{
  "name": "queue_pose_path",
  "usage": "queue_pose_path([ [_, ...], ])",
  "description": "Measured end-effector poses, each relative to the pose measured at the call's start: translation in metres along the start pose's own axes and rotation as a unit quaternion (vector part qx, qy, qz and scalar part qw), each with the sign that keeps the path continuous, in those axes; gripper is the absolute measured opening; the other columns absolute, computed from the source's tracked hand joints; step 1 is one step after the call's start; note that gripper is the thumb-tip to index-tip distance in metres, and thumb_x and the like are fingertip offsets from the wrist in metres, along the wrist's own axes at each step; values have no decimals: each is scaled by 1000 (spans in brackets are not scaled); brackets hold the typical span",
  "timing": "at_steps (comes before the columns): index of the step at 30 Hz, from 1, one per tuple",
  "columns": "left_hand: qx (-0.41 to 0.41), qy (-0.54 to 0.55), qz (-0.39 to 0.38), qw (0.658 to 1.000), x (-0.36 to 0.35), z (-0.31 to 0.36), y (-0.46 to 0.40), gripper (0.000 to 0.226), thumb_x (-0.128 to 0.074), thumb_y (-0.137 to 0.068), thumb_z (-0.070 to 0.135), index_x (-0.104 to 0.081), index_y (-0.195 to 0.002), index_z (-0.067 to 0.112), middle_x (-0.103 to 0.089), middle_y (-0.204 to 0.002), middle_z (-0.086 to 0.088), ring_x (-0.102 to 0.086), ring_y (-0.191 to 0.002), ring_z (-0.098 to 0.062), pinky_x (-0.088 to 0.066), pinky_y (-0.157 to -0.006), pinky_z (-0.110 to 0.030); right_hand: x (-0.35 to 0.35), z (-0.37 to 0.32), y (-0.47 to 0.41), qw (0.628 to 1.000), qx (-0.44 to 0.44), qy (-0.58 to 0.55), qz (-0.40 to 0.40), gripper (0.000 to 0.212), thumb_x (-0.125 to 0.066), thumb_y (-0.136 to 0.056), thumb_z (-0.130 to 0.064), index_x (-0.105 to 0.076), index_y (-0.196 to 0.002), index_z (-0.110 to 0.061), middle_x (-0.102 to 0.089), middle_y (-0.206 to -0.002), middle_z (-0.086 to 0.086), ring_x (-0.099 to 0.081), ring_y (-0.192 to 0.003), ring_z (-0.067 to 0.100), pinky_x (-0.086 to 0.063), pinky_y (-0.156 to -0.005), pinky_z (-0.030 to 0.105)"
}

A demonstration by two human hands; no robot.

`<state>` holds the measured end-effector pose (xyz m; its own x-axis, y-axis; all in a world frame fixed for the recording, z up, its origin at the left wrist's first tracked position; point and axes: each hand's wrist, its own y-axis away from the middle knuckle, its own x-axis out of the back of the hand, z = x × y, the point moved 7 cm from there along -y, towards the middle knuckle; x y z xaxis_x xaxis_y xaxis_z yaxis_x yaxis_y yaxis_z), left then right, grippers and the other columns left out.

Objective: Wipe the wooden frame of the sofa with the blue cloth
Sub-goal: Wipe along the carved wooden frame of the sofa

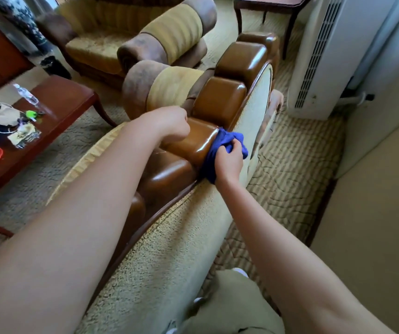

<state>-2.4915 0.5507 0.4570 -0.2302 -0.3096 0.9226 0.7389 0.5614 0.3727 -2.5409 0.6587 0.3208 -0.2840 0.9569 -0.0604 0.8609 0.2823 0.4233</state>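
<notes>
The right hand (228, 162) holds its grip clamped on the blue cloth (220, 150) — pressed against the wooden frame (217, 102) of the sofa. The left hand (169, 124) rests on that frame just beside it — fingers curled, though whether they clasp the wood I cannot tell.

Your left hand (169, 127) curls over the front of the wooden frame (219, 102) — fingertips hidden behind the knuckles. Your right hand (228, 162) covers part of the blue cloth (217, 143); where cloth meets wood can't be seen. Clutter on the coffee table (56, 109) is too blurred to name — the table runs off the left edge. Both your arms are cut by the bottom edge.
</notes>
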Motion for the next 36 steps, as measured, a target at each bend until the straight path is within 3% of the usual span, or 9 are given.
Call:
queue_pose_path([
  [9, 39, 29, -22, 999, -9, 4, 0, 45, -38, -86, -1, -55, -128, 7, -53, -132, -13, -50, -118, -29, -41, -93, -30, -2, 18, 74, 994, -18, 42, -98, 35, -44, -88, -9, -50, -118, -25, -56, -112, -3, -51, -105, 17, -39, -94, 28],
  [13, 63, 44, 12, 997, 9, -20, 11, 39, -42, -89, 3, -56, -125, 6, -53, -132, -15, -50, -118, -31, -43, -98, -36, -8, -16, 120, 965, 207, 20, -161, 39, -45, -85, -1, -59, -117, -18, -62, -112, -3, -54, -105, 8, -41, -98, 25],
  [17, 111, 57, 48, 991, 34, -61, 43, 16, -43, -91, 2, -58, -98, 1, -61, -115, -22, -56, -105, -33, -42, -84, -33, -51, -62, 147, 837, 426, 138, -316, 42, -37, -79, -15, -68, -108, -11, -66, -98, 10, -57, -94, 22, -44, -86, 35],
  [20, 166, 66, 62, 982, 42, -91, 70, 27, -38, -89, -2, -56, -110, -2, -56, -121, -23, -52, -111, -34, -40, -86, -34, -83, -79, 135, 800, 410, 254, -356, 45, -33, -80, -28, -69, -104, -19, -69, -102, 4, -59, -99, 18, -42, -83, 29],
  [25, 174, 48, -12, 984, 27, -103, 98, 46, -33, -90, -3, -52, -131, 5, -46, -141, -16, -43, -128, -29, -36, -101, -31, -121, -76, 78, 764, 287, 437, -379, 33, -39, -94, -20, -60, -119, -23, -58, -127, 6, -50, -118, 24, -36, -93, 26],
  [29, 172, 43, -35, 984, 16, -108, 116, 44, -33, -95, 2, -48, -136, 8, -45, -142, -15, -43, -128, -29, -34, -103, -31, -116, -71, 69, 759, 283, 450, -375, 35, -38, -96, -22, -59, -124, -24, -56, -131, 3, -48, -121, 21, -33, -94, 24],
  [31, 169, 42, -27, 984, 13, -115, 123, 41, -31, -102, 18, -45, -139, 9, -43, -144, -13, -40, -131, -28, -31, -106, -31, -101, -74, 78, 771, 303, 422, -368, 37, -39, -95, -22, -59, -125, -28, -60, -123, -1, -52, -111, 16, -33, -86, 22],
  [34, 191, 72, -23, 979, 3, -133, 135, 54, -25, -102, 44, -44, -140, 10, -39, -147, -12, -38, -134, -29, -29, -111, -39, -82, -81, 107, 776, 346, 368, -379, 39, -43, -89, -15, -66, -118, -28, -62, -81, -7, -52, -68, -1, -32, -65, 14],
  [36, 213, 84, -6, 973, -1, -142, 145, 60, -21, -101, 48, -43, -141, 9, -37, -149, -14, -36, -136, -30, -28, -112, -39, -83, -87, 142, 746, 406, 325, -416, 40, -45, -85, -6, -70, -113, -21, -63, -78, -4, -51, -65, -2, -33, -63, 9],
])
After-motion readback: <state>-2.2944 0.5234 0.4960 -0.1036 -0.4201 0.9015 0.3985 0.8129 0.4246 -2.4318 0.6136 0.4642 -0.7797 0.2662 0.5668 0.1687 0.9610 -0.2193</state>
